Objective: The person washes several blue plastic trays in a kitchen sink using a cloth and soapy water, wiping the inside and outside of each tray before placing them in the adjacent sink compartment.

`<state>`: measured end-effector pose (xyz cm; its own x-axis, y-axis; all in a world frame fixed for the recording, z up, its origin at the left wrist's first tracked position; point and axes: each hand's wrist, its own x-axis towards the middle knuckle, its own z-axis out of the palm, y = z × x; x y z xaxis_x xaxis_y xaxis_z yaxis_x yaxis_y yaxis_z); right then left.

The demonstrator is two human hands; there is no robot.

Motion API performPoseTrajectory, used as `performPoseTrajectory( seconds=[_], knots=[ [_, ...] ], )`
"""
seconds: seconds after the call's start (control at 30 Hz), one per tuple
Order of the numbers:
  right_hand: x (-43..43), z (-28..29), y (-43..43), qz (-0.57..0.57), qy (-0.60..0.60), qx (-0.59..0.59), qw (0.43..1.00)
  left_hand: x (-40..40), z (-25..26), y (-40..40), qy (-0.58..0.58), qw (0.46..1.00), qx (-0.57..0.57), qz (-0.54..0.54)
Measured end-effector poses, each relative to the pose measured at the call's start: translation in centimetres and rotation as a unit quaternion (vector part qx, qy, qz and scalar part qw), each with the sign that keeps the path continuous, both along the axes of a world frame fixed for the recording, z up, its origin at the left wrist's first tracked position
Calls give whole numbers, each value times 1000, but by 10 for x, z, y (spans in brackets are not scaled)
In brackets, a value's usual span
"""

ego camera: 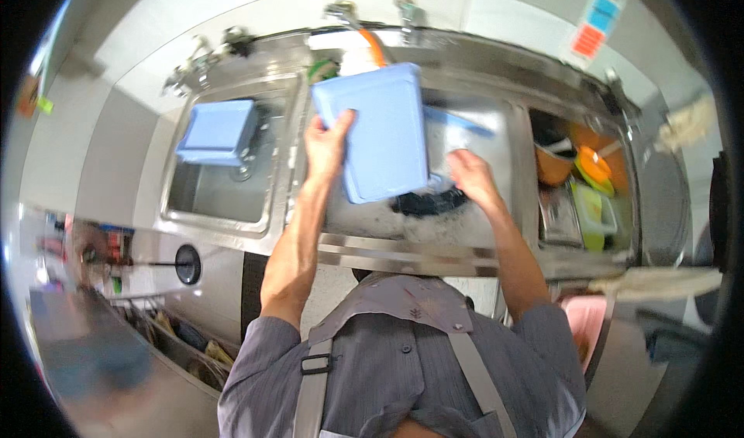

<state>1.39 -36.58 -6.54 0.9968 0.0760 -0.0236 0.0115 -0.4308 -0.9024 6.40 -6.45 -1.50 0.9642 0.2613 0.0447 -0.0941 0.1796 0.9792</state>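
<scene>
My left hand (327, 147) grips the left edge of a flat, light-blue plastic tray or lid (386, 142), thumb laid over its face. It is tilted above the soapy middle sink basin (360, 220). To the right of it, my right hand (474, 176) hovers over the suds with curled fingers; blur hides whether anything is in them. A small pale-blue item (437, 182) shows between that hand and the tray. Behind, a long blue piece (459, 121) lies in the basin, and a dark object (427, 204) sits in the water below the tray.
Another blue plastic container (218, 130) rests in the left basin (212, 197). The right basin holds an orange container (555, 165), an orange-topped item (594, 165) and a lime-green box (590, 211). Taps (343, 11) line the back wall, with an orange hose (372, 46) below one.
</scene>
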Motion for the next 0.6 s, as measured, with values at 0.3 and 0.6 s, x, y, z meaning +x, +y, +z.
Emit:
performPoseTrajectory(
  seconds=[0.3, 0.6],
  knots=[
    [-27, 88, -4, 51, 205, 421, 882, -83, 15, -60, -300, 808, 488, -135],
    [-29, 66, 17, -6, 177, 337, 925, -97, -24, -51, -386, 718, 552, -176]
  ],
)
